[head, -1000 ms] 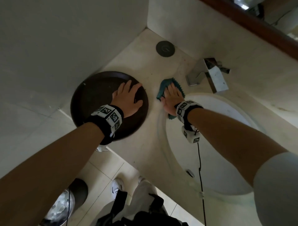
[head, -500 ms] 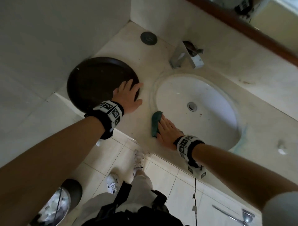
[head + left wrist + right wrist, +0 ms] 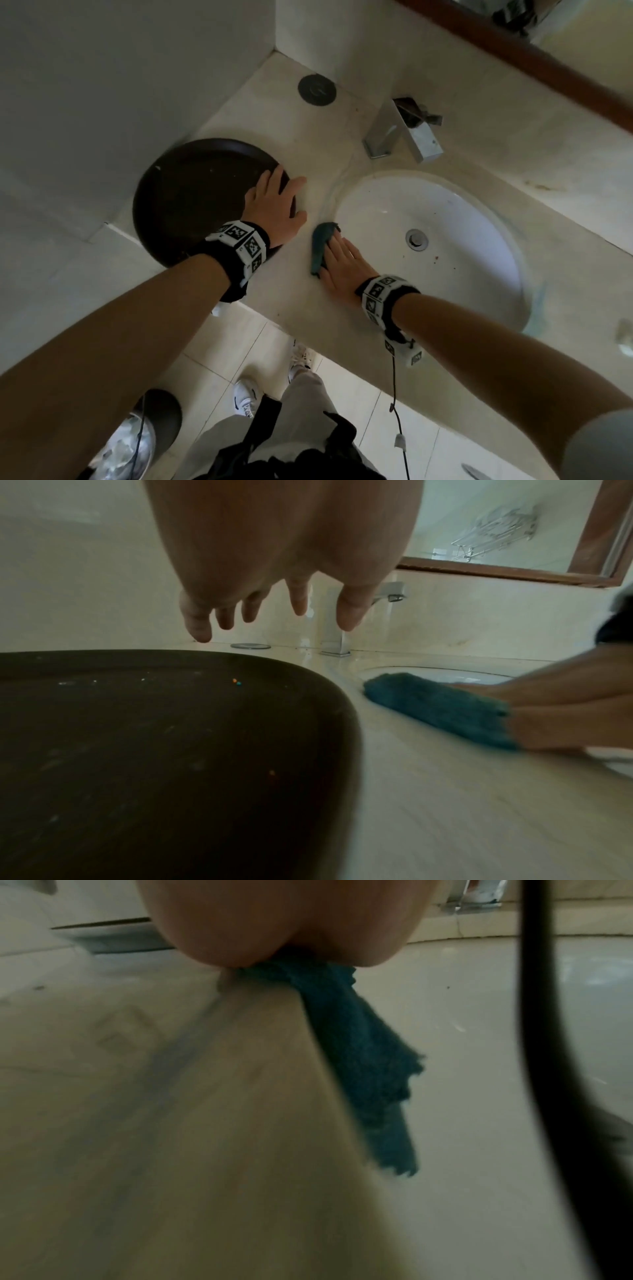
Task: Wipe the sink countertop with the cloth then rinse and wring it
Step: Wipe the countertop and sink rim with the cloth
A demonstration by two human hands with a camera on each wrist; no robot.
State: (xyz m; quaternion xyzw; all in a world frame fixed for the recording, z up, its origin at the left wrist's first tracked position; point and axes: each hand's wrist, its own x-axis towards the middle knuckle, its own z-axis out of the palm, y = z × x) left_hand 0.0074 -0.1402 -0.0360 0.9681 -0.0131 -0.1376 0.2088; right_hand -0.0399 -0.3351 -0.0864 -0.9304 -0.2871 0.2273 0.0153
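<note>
A teal cloth [image 3: 321, 244] lies on the beige countertop [image 3: 301, 308] at the left rim of the white sink basin [image 3: 455, 219]. My right hand [image 3: 342, 265] presses flat on it with straight fingers, and most of the cloth is hidden under the palm. In the right wrist view a cloth [image 3: 366, 1058] corner trails from under the palm along the basin edge. My left hand [image 3: 274, 205] rests with spread fingers on the right rim of a dark round tray [image 3: 191, 198]. The left wrist view shows the cloth [image 3: 438, 710] just right of the tray [image 3: 171, 750].
A chrome faucet [image 3: 400, 137] stands behind the basin, a round dark cap [image 3: 317, 89] in the back corner. Walls close the left and back. A basin drain [image 3: 417, 238] shows. A small bin [image 3: 137, 442] and my feet are on the tiled floor below.
My right hand has swept the cloth from beside the faucet toward the front along the basin's left rim. The left hand has stayed on the tray.
</note>
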